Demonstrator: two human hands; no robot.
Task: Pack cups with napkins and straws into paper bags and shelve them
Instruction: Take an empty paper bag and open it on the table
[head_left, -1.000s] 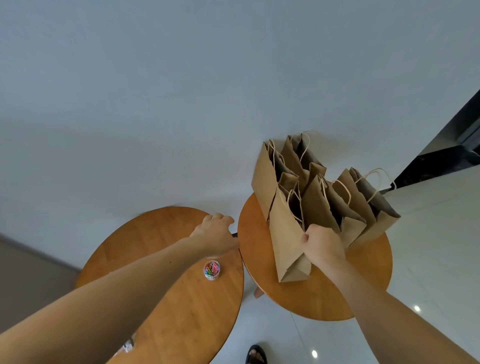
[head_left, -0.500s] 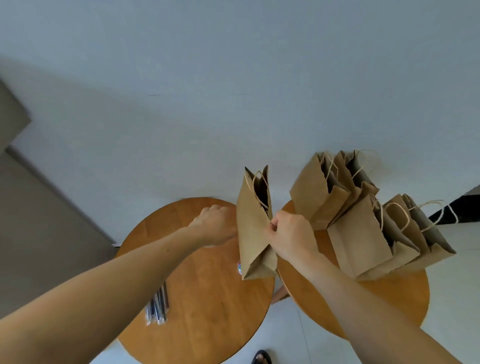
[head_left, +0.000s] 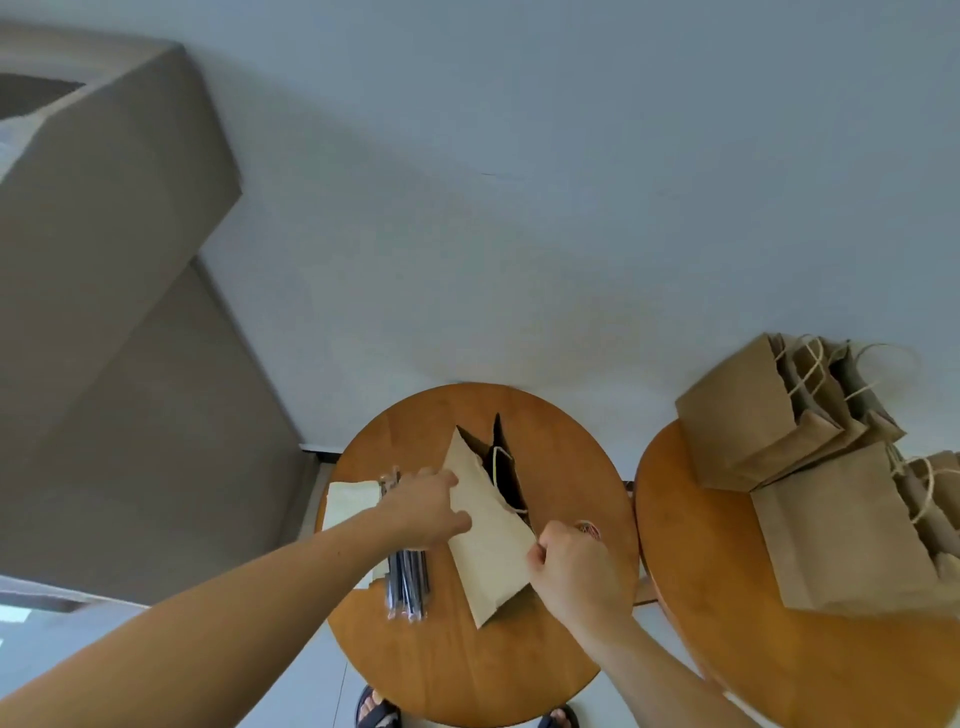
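Observation:
One brown paper bag (head_left: 488, 540) stands open-mouthed on the left round wooden table (head_left: 467, 670), its twine handle showing inside. My right hand (head_left: 576, 571) pinches the bag's near right edge. My left hand (head_left: 423, 509) touches the bag's left side, fingers spread along the paper. A bundle of wrapped dark straws (head_left: 408, 577) lies under my left wrist, beside a stack of pale napkins (head_left: 350, 501) at the table's left edge. No cup is visible.
Several more brown paper bags (head_left: 810, 467) stand crowded on the right round table (head_left: 727, 623). A small tub of coloured clips (head_left: 589, 529) peeks out behind my right hand. A grey sofa or cabinet fills the left. My sandalled feet (head_left: 376, 712) are below.
My right hand carried one bag from the right table over to the left table and set it down. My left hand came onto its side. My view swung left.

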